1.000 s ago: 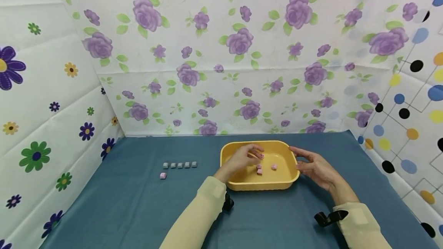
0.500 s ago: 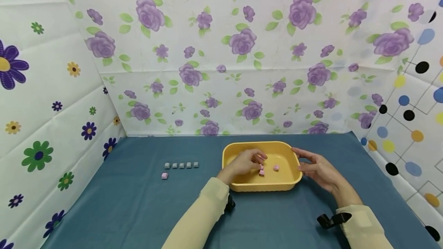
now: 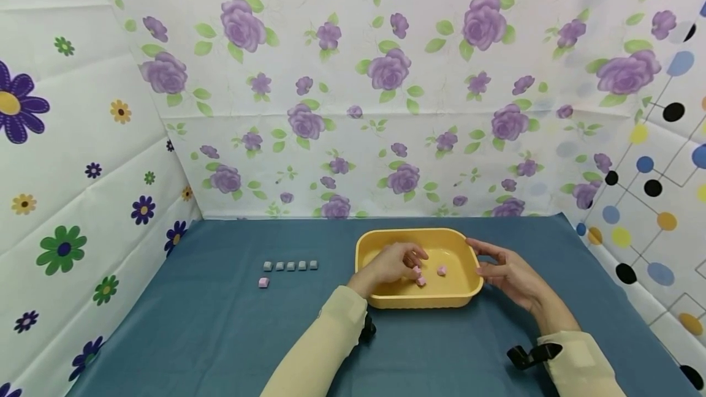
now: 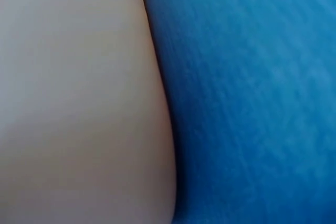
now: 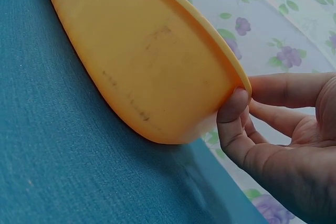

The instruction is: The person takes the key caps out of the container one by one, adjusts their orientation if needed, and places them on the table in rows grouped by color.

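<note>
A yellow tray [image 3: 425, 301] stands on the blue cloth, with small pink blocks [image 3: 442, 270] inside. My left hand [image 3: 388, 264] reaches into it from the left, fingers bent down, thumb beside two of the blocks. Whether a block is between the fingers is hidden. In the left wrist view only pale, blurred skin or sleeve [image 4: 79, 98] shows. My right hand [image 3: 513, 274] pinches the tray's right rim. In the right wrist view, the right thumb lies on the outside of the tray wall [image 5: 173, 66] and the fingers are behind the rim.
Left of the tray lies a row of several small grey blocks [image 3: 291, 266]. A single pink block [image 3: 263, 283] sits in front of the row's left end. Flower-patterned sheets [image 3: 331, 109] hang at the back and left, a dotted one [image 3: 651, 250] at the right.
My left hand has dipped lower among the pink blocks. The farthest block went out of sight beneath it, and the nearest one turned and shifted slightly. My right hand stays on the rim.
</note>
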A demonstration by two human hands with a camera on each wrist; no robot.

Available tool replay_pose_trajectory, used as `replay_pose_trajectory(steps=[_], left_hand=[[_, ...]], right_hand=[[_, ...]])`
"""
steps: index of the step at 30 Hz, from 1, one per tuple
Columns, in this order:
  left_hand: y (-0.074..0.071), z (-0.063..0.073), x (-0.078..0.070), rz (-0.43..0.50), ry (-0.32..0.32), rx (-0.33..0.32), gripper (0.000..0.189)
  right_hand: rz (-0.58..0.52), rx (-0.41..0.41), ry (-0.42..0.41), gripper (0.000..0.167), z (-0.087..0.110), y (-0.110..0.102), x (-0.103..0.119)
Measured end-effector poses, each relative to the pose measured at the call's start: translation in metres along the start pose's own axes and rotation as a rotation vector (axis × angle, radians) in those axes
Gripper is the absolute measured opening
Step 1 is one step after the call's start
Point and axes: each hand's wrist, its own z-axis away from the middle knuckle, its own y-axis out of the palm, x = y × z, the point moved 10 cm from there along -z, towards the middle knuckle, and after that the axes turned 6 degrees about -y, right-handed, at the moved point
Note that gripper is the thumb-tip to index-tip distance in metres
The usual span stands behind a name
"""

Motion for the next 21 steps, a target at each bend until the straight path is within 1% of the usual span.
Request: replay_pose_trajectory(steps=[3,6,9,12,16,21], left_hand=[[0.000,0.000,0.000,-0.019,-0.008,-0.005,0.033],[0.000,0.001,0.000,-0.019,-0.010,-0.011,0.032],[-0.002,0.002,-0.001,0.011,0.009,-0.025,0.032],[-0.005,0.003,-0.002,0.059,0.032,-0.048,0.034],[-0.007,0.002,-0.002,0.122,0.034,-0.064,0.038],[-0.010,0.001,-0.004,0.124,0.053,-0.087,0.036]], right_hand=[[-0.003,0.000,0.002,0.075,0.000,0.000,0.000],[-0.001,0.003,0.004,0.075,0.000,0.000,0.000],[0.001,0.006,0.007,0.075,0.001,0.000,0.000],[-0.002,0.007,0.008,0.075,0.000,0.000,-0.001],[-0.003,0.004,0.001,0.075,0.000,0.000,0.000],[-0.005,0.008,-0.007,0.076,0.000,0.001,0.001]])
